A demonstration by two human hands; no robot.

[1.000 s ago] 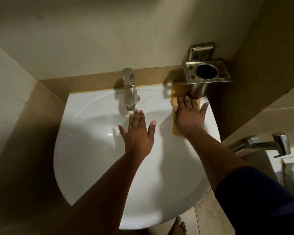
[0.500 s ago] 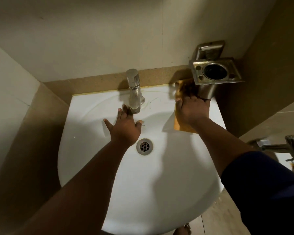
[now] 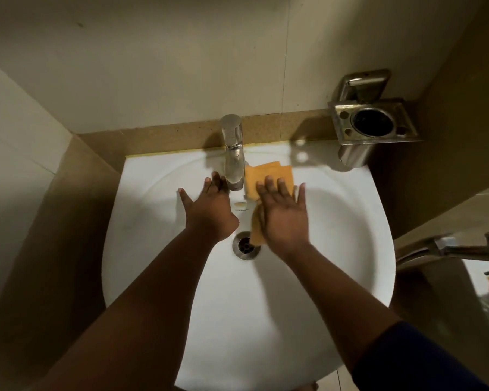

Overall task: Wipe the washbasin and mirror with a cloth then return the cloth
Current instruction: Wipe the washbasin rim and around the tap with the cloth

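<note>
A white washbasin [image 3: 336, 249] fills the middle of the view, with a chrome tap [image 3: 233, 153] at its back and a metal drain [image 3: 246, 246] in the bowl. An orange cloth [image 3: 268, 176] lies on the basin just right of the tap. My right hand [image 3: 284, 214] presses flat on the cloth with straight, spread fingers. My left hand [image 3: 209, 210] hovers open over the bowl, its fingertips by the tap's base on the left. No mirror is in view.
A steel tumbler holder [image 3: 374, 122] hangs on the wall at the basin's back right corner. A second chrome tap [image 3: 463, 249] sticks out at the right edge. Tiled walls close in on the left and right.
My right hand has slid the cloth left from under the tumbler holder to beside the tap. My left hand stays by the tap.
</note>
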